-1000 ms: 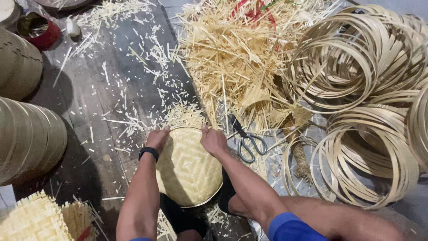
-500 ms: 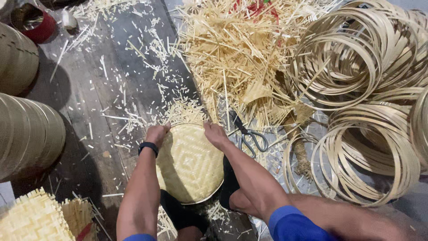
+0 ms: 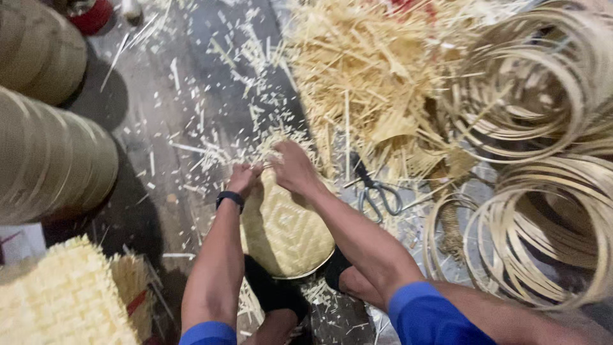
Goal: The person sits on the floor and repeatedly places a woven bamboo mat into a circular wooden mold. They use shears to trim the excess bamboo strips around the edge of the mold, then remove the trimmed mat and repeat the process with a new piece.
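Bamboo weaving fills the middle of the view: a round woven tray (image 3: pixel 287 230), pale yellow with a diamond pattern in its plaiting and a darker rim along its lower edge, lies on the dark floor (image 3: pixel 159 185) between the person's forearms. At its twelve o'clock edge both hands meet. The left hand (image 3: pixel 244 178), a black band at its wrist, has its fingers curled tight on the rim; the right hand (image 3: pixel 292 167) lies over the edge, fingers bent down into the loose ends, though whether they pinch a strand I cannot tell.

Bamboo hoops (image 3: pixel 543 160), coiled in heaps, crowd three o'clock. A pile of offcut strips (image 3: pixel 370 83) sits at one o'clock. Stacked finished trays (image 3: pixel 45 160) stand at nine o'clock, and a square woven mat (image 3: pixel 57 300) lies at seven. Scissors (image 3: pixel 373 188) lie just beside the tray at two o'clock. Open floor, strewn with chips, runs toward eleven o'clock.
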